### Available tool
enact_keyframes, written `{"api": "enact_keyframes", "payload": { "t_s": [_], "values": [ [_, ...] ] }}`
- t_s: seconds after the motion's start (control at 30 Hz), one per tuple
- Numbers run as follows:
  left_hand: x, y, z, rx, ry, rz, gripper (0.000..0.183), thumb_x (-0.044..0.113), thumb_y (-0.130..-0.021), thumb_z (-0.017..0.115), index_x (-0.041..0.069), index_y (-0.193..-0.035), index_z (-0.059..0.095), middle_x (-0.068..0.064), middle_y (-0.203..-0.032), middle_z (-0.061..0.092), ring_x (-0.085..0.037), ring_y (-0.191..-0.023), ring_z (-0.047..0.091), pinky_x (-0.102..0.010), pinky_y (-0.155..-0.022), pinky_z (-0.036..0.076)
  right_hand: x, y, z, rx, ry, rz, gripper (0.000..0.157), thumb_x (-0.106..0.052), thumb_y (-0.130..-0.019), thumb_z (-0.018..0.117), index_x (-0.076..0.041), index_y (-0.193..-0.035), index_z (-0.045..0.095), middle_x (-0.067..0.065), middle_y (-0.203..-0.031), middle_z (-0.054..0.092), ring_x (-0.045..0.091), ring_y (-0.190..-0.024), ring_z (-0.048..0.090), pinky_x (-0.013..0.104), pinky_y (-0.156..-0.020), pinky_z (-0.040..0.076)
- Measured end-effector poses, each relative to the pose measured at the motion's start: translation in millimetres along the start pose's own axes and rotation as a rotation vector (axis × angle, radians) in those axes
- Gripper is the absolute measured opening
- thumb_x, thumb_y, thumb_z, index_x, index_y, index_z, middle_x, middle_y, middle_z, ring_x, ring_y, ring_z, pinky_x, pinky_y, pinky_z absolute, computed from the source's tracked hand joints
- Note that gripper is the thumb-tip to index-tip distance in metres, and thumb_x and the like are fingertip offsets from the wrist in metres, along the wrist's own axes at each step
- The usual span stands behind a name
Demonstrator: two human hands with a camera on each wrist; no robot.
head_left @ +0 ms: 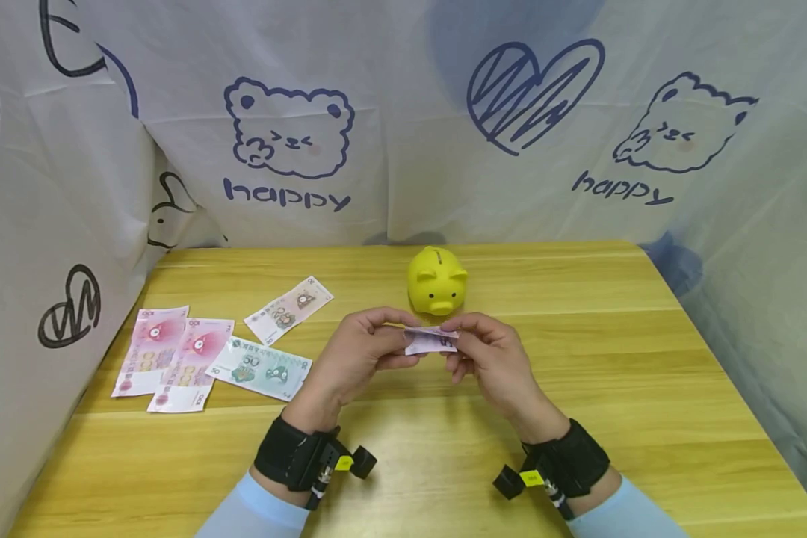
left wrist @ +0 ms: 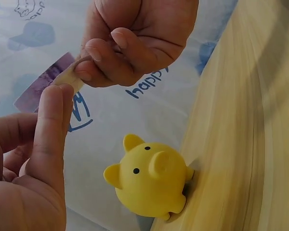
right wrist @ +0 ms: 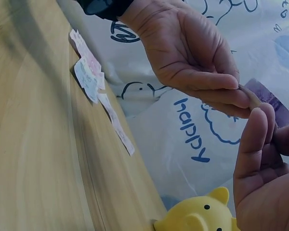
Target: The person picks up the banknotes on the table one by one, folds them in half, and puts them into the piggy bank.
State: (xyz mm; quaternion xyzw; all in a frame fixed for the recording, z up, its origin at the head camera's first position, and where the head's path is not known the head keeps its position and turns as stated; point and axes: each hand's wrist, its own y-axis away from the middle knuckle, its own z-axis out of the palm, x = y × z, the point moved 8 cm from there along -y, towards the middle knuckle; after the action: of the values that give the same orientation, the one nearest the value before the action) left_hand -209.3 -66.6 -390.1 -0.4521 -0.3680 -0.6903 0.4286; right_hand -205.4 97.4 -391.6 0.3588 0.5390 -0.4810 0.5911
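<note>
Between both hands, in front of the piggy bank, is a purple banknote [head_left: 430,341], folded over along its length. My left hand [head_left: 366,345] pinches its left end between thumb and fingers. At the other end my right hand [head_left: 494,355] pinches it the same way. In the left wrist view the banknote [left wrist: 45,83] shows a purple face and a pale folded edge. The yellow piggy bank [head_left: 437,284] stands upright just beyond the fingertips, a dark slot in its top and its snout toward me.
Left of the hands lie two overlapping pink 100 notes [head_left: 151,351], a green 50 note [head_left: 261,368] touching one of them, and a brownish 20 note [head_left: 289,310] farther back. A white printed cloth [head_left: 410,149] hangs behind the wooden table [head_left: 645,373].
</note>
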Motion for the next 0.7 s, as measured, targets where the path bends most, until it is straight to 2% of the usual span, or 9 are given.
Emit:
{"api": "enact_keyframes", "payload": {
  "t_s": [0.17,0.27,0.37,0.47,0.57,0.7],
  "values": [
    [1.3,0.6,1.3,-0.021,0.016,0.008,0.023,0.004,-0.096,0.053,-0.008,-0.113,0.062,-0.025,-0.121,0.058,-0.032,-0.099,0.066,-0.033,-0.083,0.058,-4,1,-0.3,0.013,0.045,-0.054,0.02,-0.006,-0.099,0.049,0.01,-0.102,0.061,0.008,-0.074,0.061,0.018,-0.062,0.06,0.029,-0.05,0.056],
    [-0.6,0.7,2.6,-0.049,0.038,-0.022,0.029,0.012,-0.097,0.056,0.0,-0.124,0.058,-0.026,-0.121,0.06,-0.034,-0.1,0.066,-0.035,-0.084,0.057,-6,2,-1.6,0.029,0.099,-0.088,0.018,-0.004,-0.099,0.048,0.006,-0.098,0.063,0.01,-0.073,0.061,0.023,-0.062,0.06,0.032,-0.05,0.056],
    [-3.0,0.7,1.5,-0.044,0.023,-0.056,0.04,0.013,-0.092,0.065,0.009,-0.131,0.054,-0.028,-0.115,0.064,-0.033,-0.096,0.068,-0.036,-0.083,0.058,-8,2,-1.8,0.028,0.146,-0.106,0.018,-0.004,-0.099,0.047,0.002,-0.098,0.065,0.017,-0.077,0.063,0.026,-0.064,0.062,0.034,-0.052,0.057],
    [-3.4,0.1,-1.7,-0.002,-0.041,-0.056,0.045,0.009,-0.088,0.07,0.012,-0.13,0.054,-0.025,-0.108,0.068,-0.031,-0.093,0.069,-0.035,-0.081,0.058,-7,2,-1.9,0.021,0.157,-0.089,0.019,-0.008,-0.1,0.048,0.0,-0.109,0.063,0.022,-0.082,0.063,0.028,-0.068,0.065,0.036,-0.055,0.059],
    [-2.8,-0.5,-4.5,0.047,-0.13,-0.037,0.042,0.007,-0.088,0.069,0.012,-0.128,0.055,-0.021,-0.103,0.07,-0.03,-0.092,0.069,-0.036,-0.081,0.059,-4,0,-2.4,0.03,0.16,-0.035,0.028,-0.02,-0.1,0.05,-0.002,-0.12,0.059,0.021,-0.092,0.065,0.03,-0.072,0.067,0.04,-0.059,0.06],
    [-5.6,-1.2,-2.8,0.056,-0.237,-0.032,0.04,0.01,-0.088,0.07,0.012,-0.125,0.057,-0.018,-0.098,0.072,-0.03,-0.088,0.069,-0.039,-0.08,0.059,4,-3,-1.2,0.052,0.208,0.025,0.035,-0.031,-0.098,0.057,0.001,-0.112,0.062,0.019,-0.095,0.066,0.028,-0.076,0.067,0.042,-0.061,0.06]
  ]
}}
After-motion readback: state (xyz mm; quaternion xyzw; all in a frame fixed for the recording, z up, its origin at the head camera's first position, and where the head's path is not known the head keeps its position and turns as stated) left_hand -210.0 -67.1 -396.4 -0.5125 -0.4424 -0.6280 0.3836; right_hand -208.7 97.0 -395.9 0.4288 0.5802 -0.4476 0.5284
